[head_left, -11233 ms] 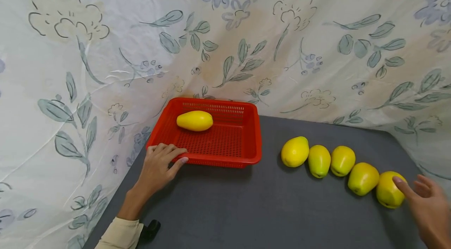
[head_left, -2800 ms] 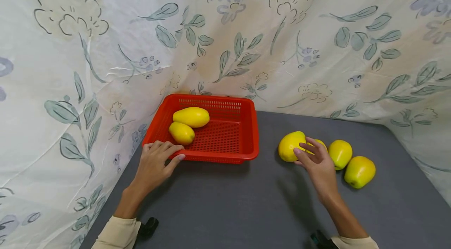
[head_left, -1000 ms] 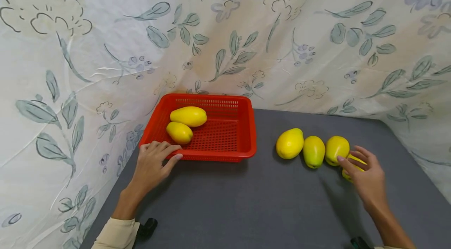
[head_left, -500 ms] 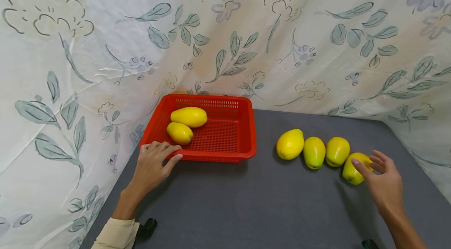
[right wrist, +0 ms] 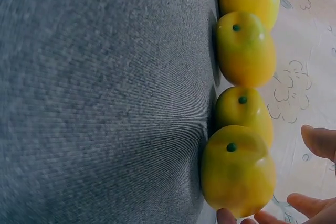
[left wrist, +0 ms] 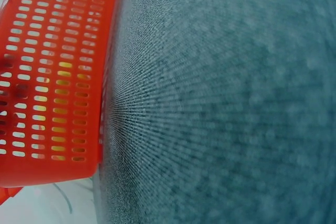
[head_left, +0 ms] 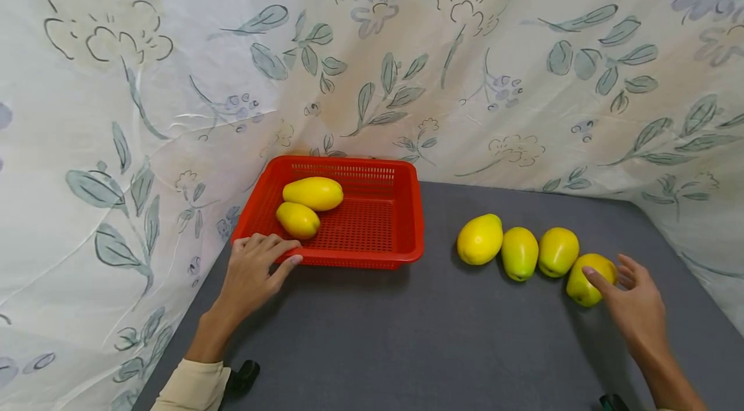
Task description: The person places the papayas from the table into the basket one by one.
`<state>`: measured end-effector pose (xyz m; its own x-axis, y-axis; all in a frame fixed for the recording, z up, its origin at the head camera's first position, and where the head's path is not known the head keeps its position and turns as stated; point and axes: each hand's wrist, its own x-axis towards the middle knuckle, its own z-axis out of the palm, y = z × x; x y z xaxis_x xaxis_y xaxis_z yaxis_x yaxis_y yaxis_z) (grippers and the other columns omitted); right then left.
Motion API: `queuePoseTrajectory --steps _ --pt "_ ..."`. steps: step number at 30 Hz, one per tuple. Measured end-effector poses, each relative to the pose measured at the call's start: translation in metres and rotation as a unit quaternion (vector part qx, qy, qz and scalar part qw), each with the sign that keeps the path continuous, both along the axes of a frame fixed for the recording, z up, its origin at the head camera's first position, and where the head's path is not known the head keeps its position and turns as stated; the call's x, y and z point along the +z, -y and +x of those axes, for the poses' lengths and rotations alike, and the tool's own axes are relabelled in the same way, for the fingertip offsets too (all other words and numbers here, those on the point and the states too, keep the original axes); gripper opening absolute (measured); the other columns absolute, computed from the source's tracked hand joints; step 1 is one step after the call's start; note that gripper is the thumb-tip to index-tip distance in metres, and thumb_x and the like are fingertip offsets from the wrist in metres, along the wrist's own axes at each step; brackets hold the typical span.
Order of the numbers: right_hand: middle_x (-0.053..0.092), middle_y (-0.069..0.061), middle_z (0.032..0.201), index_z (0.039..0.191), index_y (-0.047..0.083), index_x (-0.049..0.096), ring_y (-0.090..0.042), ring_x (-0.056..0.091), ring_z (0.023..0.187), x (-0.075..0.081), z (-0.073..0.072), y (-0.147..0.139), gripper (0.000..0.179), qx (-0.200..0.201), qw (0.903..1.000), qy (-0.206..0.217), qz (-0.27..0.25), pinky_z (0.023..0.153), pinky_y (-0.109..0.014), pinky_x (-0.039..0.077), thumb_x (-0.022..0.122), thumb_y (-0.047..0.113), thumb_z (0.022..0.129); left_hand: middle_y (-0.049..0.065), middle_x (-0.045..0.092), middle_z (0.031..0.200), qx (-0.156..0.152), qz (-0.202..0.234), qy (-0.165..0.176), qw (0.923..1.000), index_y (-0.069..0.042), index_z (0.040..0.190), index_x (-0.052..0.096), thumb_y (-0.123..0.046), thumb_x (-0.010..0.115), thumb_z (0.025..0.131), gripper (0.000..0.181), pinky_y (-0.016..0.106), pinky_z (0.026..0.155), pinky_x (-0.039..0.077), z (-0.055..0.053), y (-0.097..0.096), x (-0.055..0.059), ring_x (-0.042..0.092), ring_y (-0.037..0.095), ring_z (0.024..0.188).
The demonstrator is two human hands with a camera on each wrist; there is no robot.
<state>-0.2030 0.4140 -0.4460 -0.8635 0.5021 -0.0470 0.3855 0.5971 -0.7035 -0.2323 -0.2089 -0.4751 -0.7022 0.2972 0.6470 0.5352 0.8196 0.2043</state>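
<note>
Right hand (head_left: 633, 304): thumb and fingers spread well apart, gently curved about the end fruit (head_left: 586, 289), gripping nothing; whether a fingertip touches it cannot be told.
Left hand (head_left: 250, 272): fingers bent over the near rim of the red basket (head_left: 354, 258), at its left corner, thumb along the outside, holding it.
End fruit: yellow-green, on the worktop (head_left: 407, 340), just left of the right hand.
Rest of the row: second fruit (head_left: 558, 252), third fruit (head_left: 520, 254) and fourth fruit (head_left: 480, 240), running leftward and away from the right hand.
Covered or cut off: the right hand hides part of the end fruit; the right wrist view crops the fingers and the fourth fruit.
Hard to make out: yellow patches behind the basket slots in the left wrist view.
Basket contents: long fruit (head_left: 314, 194) and short fruit (head_left: 298, 220), close together, the short one just beyond the left hand.
</note>
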Motion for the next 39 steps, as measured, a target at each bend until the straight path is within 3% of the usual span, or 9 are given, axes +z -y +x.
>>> queuePoseTrajectory --steps 9,20,23,25,30,39 --pt "0.016 -0.036 0.17 0.169 0.001 0.008 -0.059 0.028 0.151 -0.007 -0.005 -0.006 0.098 0.004 0.999 0.043 -0.006 0.112 -0.072 0.034 0.055 0.058 0.105 0.004 0.071 0.097 -0.002 0.0 -0.002 1.0 -0.015 0.116 0.078 -0.029 0.08 0.09 0.03 0.051 0.087 0.038 0.001 -0.001 0.0 0.059 0.027 0.093" --pt "0.018 -0.042 0.165 0.168 -0.002 0.007 -0.063 0.033 0.144 -0.017 -0.008 -0.014 0.1 0.029 0.9983 0.05 -0.006 0.102 -0.069 0.043 0.056 0.057 0.104 0.004 0.07 0.098 0.003 -0.003 0.001 1.0 -0.016 0.118 0.078 -0.03 0.08 0.09 0.031 0.051 0.088 0.038 0.001 -0.001 -0.002 0.058 0.026 0.094" --pt "0.021 -0.043 0.164 0.167 -0.003 0.007 -0.063 0.036 0.14 -0.018 -0.008 -0.014 0.099 0.029 0.9985 0.047 -0.001 0.093 -0.061 0.05 0.058 0.054 0.104 0.004 0.07 0.097 0.004 -0.004 0.0 1.0 -0.016 0.118 0.078 -0.03 0.08 0.09 0.031 0.051 0.088 0.038 0.001 -0.001 -0.002 0.058 0.026 0.094" --pt "0.022 -0.044 0.162 0.167 -0.004 0.008 -0.062 0.038 0.137 -0.019 -0.008 -0.014 0.099 0.03 0.9987 0.042 -0.002 0.083 -0.049 0.057 0.06 0.052 0.104 0.004 0.07 0.098 0.004 -0.005 0.0 1.0 -0.016 0.118 0.078 -0.031 0.08 0.09 0.031 0.051 0.088 0.038 0.001 0.0 -0.002 0.058 0.027 0.094" --pt "0.024 -0.046 0.16 0.167 -0.005 0.007 -0.061 0.043 0.133 -0.021 -0.009 -0.014 0.099 0.029 0.9989 0.031 -0.019 0.058 -0.026 0.056 0.062 0.047 0.104 0.005 0.071 0.098 0.004 -0.003 -0.001 1.0 -0.016 0.117 0.079 -0.03 0.08 0.09 0.031 0.052 0.088 0.039 0.001 0.0 -0.001 0.059 0.027 0.095" --pt "0.022 -0.044 0.163 0.167 -0.003 0.007 -0.061 0.044 0.132 -0.02 -0.007 -0.009 0.094 0.006 0.999 0.027 -0.034 0.058 -0.028 0.057 0.063 0.039 0.104 0.004 0.072 0.099 0.002 -0.001 -0.002 1.0 -0.016 0.117 0.079 -0.028 0.081 0.089 0.031 0.052 0.089 0.039 0.001 0.0 0.0 0.059 0.027 0.095"
